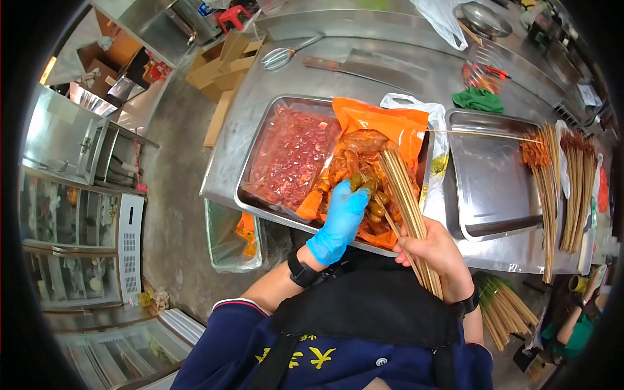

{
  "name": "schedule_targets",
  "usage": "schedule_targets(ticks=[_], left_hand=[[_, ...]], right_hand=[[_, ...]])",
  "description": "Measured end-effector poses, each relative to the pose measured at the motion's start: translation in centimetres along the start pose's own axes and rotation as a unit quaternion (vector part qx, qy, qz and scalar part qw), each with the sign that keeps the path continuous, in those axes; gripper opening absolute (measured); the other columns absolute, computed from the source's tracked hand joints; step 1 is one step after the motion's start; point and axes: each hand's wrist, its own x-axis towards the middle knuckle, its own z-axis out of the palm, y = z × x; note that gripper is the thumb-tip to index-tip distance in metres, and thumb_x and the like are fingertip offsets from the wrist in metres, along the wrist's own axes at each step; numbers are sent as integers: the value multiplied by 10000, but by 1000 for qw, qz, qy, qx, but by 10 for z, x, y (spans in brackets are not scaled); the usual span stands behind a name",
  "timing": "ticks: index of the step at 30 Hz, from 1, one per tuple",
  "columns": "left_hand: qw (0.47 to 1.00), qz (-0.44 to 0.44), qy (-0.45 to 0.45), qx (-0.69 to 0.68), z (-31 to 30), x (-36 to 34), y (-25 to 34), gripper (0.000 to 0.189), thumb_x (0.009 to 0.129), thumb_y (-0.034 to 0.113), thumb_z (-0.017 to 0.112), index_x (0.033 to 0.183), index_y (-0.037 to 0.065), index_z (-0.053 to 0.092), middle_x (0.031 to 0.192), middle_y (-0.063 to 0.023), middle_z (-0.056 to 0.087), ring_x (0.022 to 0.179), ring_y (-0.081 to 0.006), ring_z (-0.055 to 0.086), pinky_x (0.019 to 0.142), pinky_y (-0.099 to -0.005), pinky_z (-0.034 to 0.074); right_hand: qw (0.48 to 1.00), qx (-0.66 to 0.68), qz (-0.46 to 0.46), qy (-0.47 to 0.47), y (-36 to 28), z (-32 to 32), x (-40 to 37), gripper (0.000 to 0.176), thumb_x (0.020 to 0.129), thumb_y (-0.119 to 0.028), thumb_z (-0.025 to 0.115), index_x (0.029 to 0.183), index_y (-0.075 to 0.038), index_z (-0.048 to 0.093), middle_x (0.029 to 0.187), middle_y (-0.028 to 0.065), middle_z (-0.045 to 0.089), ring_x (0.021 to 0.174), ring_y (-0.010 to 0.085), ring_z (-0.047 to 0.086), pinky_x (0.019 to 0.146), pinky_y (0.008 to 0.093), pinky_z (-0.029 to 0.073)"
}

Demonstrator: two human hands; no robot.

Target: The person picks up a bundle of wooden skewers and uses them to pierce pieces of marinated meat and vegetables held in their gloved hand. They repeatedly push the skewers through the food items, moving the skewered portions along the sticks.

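My left hand [342, 218], in a blue glove, has its stained fingers closed on marinated meat [356, 156] in an orange bag [409, 123]. Bare, my right hand [439, 255] grips a bundle of wooden skewers [404, 195], with one skewer angled toward the gloved fingers. The bag lies in the right part of a metal tray [250, 153]. Beside it in the same tray is a clear bag of raw red meat [296, 156]. To the right, a second metal tray [494, 182] has loaded skewers [545, 188] across its right edge.
Behind the trays lie a cleaver [377, 73], scissors [279, 58] and a green cloth [478, 99]. More loaded skewers [577, 188] are at the far right. A lined bin [227, 240] stands below the left edge. Part of another person [573, 325] shows at lower right.
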Motion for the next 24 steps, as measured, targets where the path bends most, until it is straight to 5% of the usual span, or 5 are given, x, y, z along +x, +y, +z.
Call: schedule_targets(ticks=[10,16,19,23,24], left_hand=[[944,103,64,308,-62,40,36,277,780,164,515,993,-9,554,827,-55,591,676,-127,554,604,-237,456],[664,51,56,744,-10,60,40,298,685,261,654,817,7,569,836,-187,584,761,-351,583,657,-420,467],[632,55,44,772,-4,65,37,281,689,246,640,822,8,573,843,-203,584,751,-357,578,647,-420,464],[653,30,58,754,-30,66,42,243,706,182,606,858,-6,579,823,-169,601,715,-305,596,625,-387,471],[805,4,47,591,-42,62,44,209,737,149,561,884,0,575,828,-135,608,730,-269,598,625,-361,475]], right_hand=[[999,41,-16,-1,5,-11,3,127,750,-28,551,862,-4,497,696,91,578,546,130,574,483,239,482],[999,47,-12,-5,5,-11,3,137,754,-41,557,871,-6,496,702,95,580,546,133,576,484,240,485],[999,39,-14,-9,5,-13,4,143,753,-46,562,873,-5,495,710,102,582,549,137,579,486,242,487],[999,37,-16,-12,6,-13,4,146,749,-45,557,874,-5,495,713,104,584,551,139,581,488,242,488],[999,35,-15,-13,6,-13,4,146,748,-45,555,875,-4,494,713,104,585,551,139,581,489,242,488]])
